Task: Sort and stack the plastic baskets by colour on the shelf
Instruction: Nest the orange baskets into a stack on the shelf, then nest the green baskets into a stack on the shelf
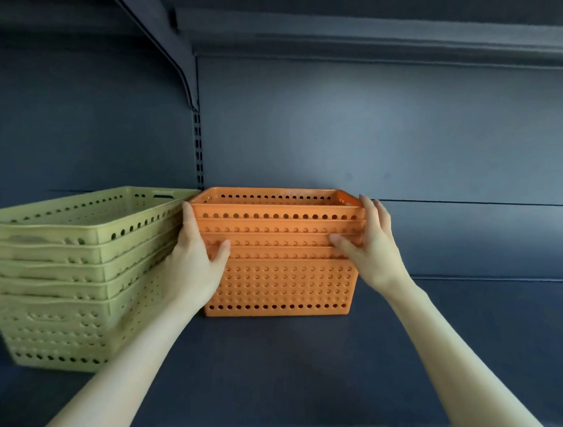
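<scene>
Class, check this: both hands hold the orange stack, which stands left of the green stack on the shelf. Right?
No: the head view shows the orange stack right of the green stack, not left. The left hand and right hand hold it on the shelf.

A shop, by the look of its fittings: dark metal shelving (312,357) with a slotted upright (198,146) and bracket (173,47) above the fingers (187,217), and stacks of identical perforated baskets, a green stack (66,271) left of the fingers, an orange stack (279,278) between them.
</scene>
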Demonstrator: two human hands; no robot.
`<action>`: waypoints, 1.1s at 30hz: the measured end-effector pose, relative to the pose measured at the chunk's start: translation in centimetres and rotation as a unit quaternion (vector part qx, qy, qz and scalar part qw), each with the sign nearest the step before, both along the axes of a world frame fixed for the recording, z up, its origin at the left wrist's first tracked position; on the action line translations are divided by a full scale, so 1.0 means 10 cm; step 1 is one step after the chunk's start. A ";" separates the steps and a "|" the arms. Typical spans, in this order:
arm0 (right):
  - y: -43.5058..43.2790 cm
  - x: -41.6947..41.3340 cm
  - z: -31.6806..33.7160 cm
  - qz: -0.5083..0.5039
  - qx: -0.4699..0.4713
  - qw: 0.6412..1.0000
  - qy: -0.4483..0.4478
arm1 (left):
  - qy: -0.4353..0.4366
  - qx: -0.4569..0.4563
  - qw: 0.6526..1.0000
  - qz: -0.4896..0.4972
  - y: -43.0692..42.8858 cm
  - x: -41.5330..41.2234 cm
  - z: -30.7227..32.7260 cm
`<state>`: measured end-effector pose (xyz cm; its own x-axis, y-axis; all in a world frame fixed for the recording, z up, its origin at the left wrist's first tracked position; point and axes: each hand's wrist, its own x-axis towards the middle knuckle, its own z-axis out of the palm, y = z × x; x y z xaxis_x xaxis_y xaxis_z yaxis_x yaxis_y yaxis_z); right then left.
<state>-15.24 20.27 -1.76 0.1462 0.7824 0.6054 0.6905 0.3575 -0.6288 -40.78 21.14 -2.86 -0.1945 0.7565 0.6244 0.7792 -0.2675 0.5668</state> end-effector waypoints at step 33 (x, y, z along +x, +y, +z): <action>-0.13 -2.72 -0.30 0.086 0.018 0.995 0.047 | 0.047 0.217 0.973 -0.053 -0.55 -2.39 -0.10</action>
<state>-42.43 18.92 -4.76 0.0700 0.7782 0.6240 0.5565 0.4887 -0.6719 -64.69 15.68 -3.83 -0.0561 0.4293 0.9014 0.7772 -0.5480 0.3093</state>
